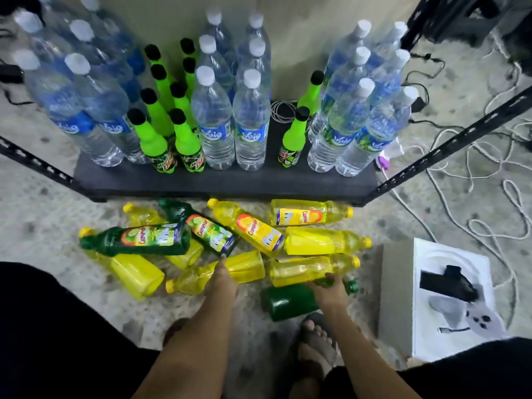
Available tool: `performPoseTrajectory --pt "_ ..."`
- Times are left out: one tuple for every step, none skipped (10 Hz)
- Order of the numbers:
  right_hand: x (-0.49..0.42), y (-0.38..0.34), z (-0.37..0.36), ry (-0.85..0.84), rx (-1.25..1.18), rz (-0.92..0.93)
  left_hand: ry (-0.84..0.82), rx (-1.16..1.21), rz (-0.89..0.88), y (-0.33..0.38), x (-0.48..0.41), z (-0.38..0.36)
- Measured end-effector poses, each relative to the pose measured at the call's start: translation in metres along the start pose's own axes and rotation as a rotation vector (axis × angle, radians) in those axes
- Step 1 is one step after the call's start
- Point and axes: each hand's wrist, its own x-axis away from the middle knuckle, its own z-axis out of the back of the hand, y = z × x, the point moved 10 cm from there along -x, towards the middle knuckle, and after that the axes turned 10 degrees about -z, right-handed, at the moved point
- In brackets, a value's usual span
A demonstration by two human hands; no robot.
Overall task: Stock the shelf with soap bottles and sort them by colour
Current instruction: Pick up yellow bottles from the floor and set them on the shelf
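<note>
Soap bottles [253,230], yellow and 3 green, lie on their sides on the floor [43,226] before the black shelf [224,180] of water bottles [213,125]. Left hand [221,279]: fingers straight, pressed together, laid over a yellow bottle [247,266]. Right hand [328,289]: fingers curled round the neck of the nearest green bottle [288,300].
</note>
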Motion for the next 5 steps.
performPoseTrajectory --pt "-0.008 -0.002 -0.003 -0.007 0.035 0.022 0.007 0.3 0.036 -0.008 -0.01 -0.006" --pt "-0.013 -0.006 -0.008 -0.03 0.048 0.029 0.059 0.313 0.052 -0.006 -0.008 0.004" --pt "-0.016 -0.01 -0.01 -0.05 0.039 0.022 0.073 0.342 0.068 -0.007 -0.009 0.011" --pt "-0.017 -0.012 -0.008 -0.053 0.027 0.024 0.078 0.279 0.044 -0.005 -0.001 0.015" --pt "-0.013 -0.009 -0.006 -0.044 -0.005 0.014 0.065 0.152 0.008 -0.002 0.0 0.016"
